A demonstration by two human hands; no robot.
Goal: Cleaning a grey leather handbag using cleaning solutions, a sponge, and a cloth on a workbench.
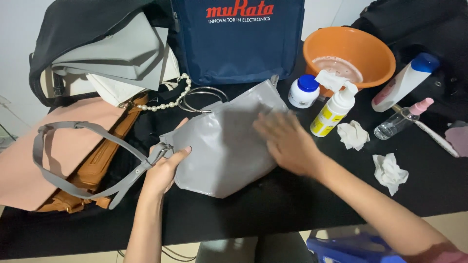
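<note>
The grey bag (222,146) appears light, soft and slick (judged from its sheen); left hand (163,170) pinches its strap-side edge, right hand (287,141) presses flat, fingers apart.

Work surface: a table (273,204) covered in black, running across most of the view. Behind it at upper left and upper centre, a plain white wall (19,29). Below the table's near edge, pale flooring (453,226) shows at lower right. Lighting is even and soft, with faint shadows.
</note>
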